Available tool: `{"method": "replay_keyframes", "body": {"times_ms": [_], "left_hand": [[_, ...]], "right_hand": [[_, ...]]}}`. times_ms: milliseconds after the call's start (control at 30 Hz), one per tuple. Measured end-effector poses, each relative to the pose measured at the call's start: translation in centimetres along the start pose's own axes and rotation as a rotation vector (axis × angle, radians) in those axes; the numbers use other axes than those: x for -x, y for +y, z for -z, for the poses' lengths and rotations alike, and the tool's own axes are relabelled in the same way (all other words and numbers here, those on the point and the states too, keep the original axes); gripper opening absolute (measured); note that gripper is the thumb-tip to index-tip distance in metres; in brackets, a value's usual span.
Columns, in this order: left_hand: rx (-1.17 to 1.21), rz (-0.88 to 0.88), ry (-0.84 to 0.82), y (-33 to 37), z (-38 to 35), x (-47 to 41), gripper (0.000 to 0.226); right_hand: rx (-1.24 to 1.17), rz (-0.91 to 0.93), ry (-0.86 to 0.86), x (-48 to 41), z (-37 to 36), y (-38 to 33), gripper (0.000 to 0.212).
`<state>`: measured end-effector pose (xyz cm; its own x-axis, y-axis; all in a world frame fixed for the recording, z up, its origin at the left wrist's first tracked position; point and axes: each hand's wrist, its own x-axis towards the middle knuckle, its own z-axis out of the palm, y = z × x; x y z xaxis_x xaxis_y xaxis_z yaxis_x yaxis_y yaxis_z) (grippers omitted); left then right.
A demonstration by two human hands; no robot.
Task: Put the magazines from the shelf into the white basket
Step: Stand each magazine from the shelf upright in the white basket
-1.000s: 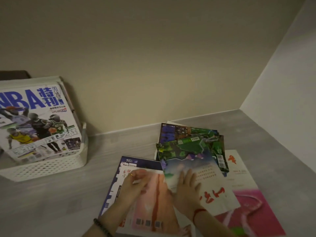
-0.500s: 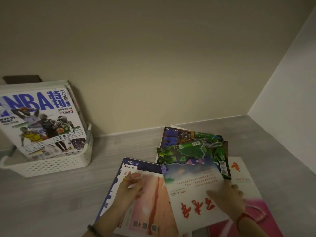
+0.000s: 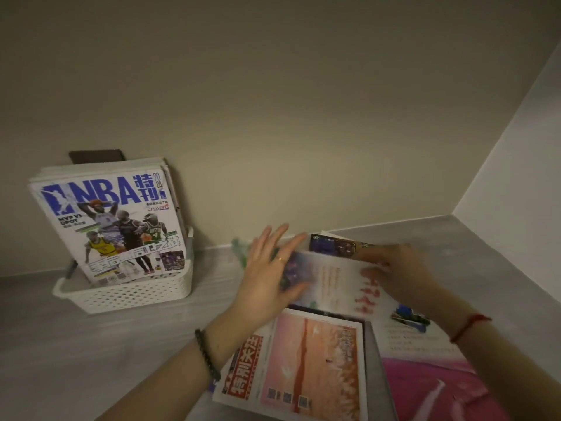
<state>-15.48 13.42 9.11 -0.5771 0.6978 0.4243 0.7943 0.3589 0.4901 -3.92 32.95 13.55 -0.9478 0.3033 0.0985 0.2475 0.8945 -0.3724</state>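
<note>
The white basket (image 3: 127, 296) stands at the left against the wall, with an NBA magazine (image 3: 109, 226) upright in it and more behind. A white magazine with red characters (image 3: 340, 284) is raised off the pile and blurred. My right hand (image 3: 397, 275) grips its right end, thumb on the cover. My left hand (image 3: 267, 268) lies with straight fingers against its left end. Below them lie an orange-covered magazine (image 3: 306, 360), a pink one (image 3: 440, 387) and a dark blue one (image 3: 332, 247) at the back.
The grey shelf board (image 3: 91, 354) runs to a beige back wall and a white side wall (image 3: 522, 177) on the right. A dark object (image 3: 95, 155) shows behind the basket.
My left hand has left the orange-covered magazine and moved up to the white magazine's left end. My right hand has lifted that magazine off the pile and turned it leftward.
</note>
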Motion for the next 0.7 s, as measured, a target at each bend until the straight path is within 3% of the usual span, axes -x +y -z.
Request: {"method": "replay_keyframes", "body": {"times_ms": [100,167,233,300,367,400,467,533,600,633,700], "left_hand": [[-0.208,-0.084,-0.078,-0.1,3.0,-1.6,0.054],[-0.127,-0.02,-0.142,-0.7,4.5,-1.2,0.033],[-0.002,0.076,-0.109,-1.6,6.1,0.1,0.027],[0.124,0.216,-0.053,-3.0,7.9,1.6,0.022],[0.351,0.419,0.049,-4.6,9.9,3.1,0.016],[0.495,0.512,0.116,-5.6,11.0,3.8,0.014],[0.719,0.603,0.251,-7.5,12.9,4.9,0.007],[0.846,0.627,0.348,-9.2,14.9,5.8,0.007],[0.881,0.636,0.368,-10.8,16.7,6.4,0.009],[0.876,0.639,0.358,-11.7,17.6,6.6,0.009],[0.842,0.644,0.347,-13.7,19.5,6.6,0.01]], "right_hand": [[0.221,0.237,0.022,-1.6,1.9,-5.7,0.017],[0.225,0.331,0.113,-2.4,2.3,-8.7,0.013],[0.122,0.347,0.23,-3.2,1.7,-10.3,0.017],[-0.03,0.258,0.335,-4.2,0.2,-11.0,0.051],[-0.308,0.037,0.415,-4.5,-1.7,-11.7,0.091],[-0.485,-0.068,0.412,-4.3,-2.8,-12.4,0.098],[-0.822,-0.19,0.329,-4.0,-6.2,-13.4,0.079],[-0.949,-0.247,0.161,-3.9,-9.6,-15.1,0.049],[-1.101,-0.241,-0.048,-4.5,-12.3,-16.8,0.05],[-1.179,-0.221,-0.113,-5.3,-13.1,-17.8,0.04],[-1.18,-0.167,-0.089,-7.7,-14.1,-19.8,0.025]]}}
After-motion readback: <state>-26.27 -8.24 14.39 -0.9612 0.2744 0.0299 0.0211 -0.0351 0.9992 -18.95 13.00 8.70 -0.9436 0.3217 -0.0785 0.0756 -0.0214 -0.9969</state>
